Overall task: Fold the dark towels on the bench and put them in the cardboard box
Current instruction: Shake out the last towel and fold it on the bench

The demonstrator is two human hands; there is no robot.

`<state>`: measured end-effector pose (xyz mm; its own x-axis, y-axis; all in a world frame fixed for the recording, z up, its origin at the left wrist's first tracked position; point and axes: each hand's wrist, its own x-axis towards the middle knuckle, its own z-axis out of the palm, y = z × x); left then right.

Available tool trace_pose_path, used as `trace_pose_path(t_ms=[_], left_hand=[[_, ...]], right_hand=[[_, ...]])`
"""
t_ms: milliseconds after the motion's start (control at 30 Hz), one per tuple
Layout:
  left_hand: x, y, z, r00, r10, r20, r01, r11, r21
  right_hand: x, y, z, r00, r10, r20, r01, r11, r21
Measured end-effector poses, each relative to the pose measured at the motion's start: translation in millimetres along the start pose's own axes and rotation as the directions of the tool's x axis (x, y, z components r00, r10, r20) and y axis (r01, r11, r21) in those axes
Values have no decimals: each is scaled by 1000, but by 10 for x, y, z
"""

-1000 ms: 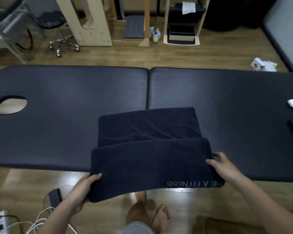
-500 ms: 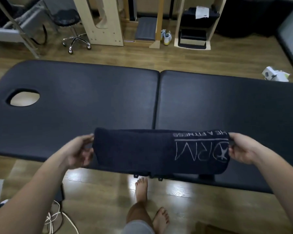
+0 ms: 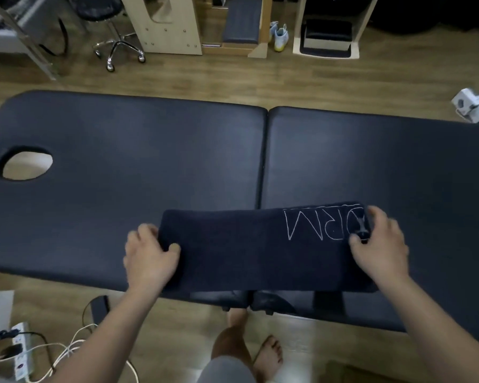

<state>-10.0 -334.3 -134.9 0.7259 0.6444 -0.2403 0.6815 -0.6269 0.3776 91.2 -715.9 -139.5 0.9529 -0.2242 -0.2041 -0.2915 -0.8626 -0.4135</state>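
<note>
On counter (image 3: pixel 122 161) near edge, folded dark towel (image 3: pixel 246 252) lay flat; L hand (image 3: pixel 150 258) gripped its left end, R hand (image 3: pixel 379 250) the right.

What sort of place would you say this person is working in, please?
Probably a massage or fitness studio. The padded bench has a face hole, the towel carries a stitched logo, and a wooden frame stands beside a rolling stool behind it.
</note>
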Motion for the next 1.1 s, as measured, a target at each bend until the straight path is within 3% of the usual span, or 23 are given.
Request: trace_pose_path(t_ms=[67, 133, 200, 267, 467, 633, 700, 800, 900, 967, 1100], left_hand=[[-116, 304, 140, 917, 372, -145, -352, 925, 144], [-275, 633, 411, 753, 657, 42, -646, 726, 233], [-340, 781, 678, 669, 691, 273, -742, 604, 291], [-264, 792, 813, 696, 629, 345, -718, 614, 329], [-108, 824, 979, 737, 576, 355, -675, 653, 343], [-103, 822, 920, 709, 590, 386, -702, 640, 312], [-112, 726, 807, 709, 594, 380, -704, 631, 327], [-40, 412, 599, 814, 488, 316, -581, 709, 400], [78, 114, 515, 918, 280, 282, -366, 872, 325], [116, 56, 565, 945, 204, 257, -273, 922, 273], [137, 67, 691, 944, 253, 212, -310, 901, 303]], right_hand=[[-164, -329, 158, 935, -334, -121, 319, 939, -128], [-363, -650, 465, 834, -552, 18, 544, 816, -195], [-471, -791, 744, 787, -576, 221, 617, 734, -283], [-422, -757, 870, 813, -510, 283, 582, 743, -332], [-240, -756, 988, 841, -453, 296, 538, 760, -365], [-235, -762, 965, 832, -453, 320, 550, 746, -375], [-215, -626, 869, 860, -420, 291, 509, 754, -415], [-81, -253, 658, 948, -246, 203, 316, 810, -494], [42, -69, 611, 975, -112, 192, 189, 873, -449], [48, -71, 696, 976, -123, 181, 187, 898, -398], [83, 1, 774, 975, -167, 148, 210, 914, -348]])
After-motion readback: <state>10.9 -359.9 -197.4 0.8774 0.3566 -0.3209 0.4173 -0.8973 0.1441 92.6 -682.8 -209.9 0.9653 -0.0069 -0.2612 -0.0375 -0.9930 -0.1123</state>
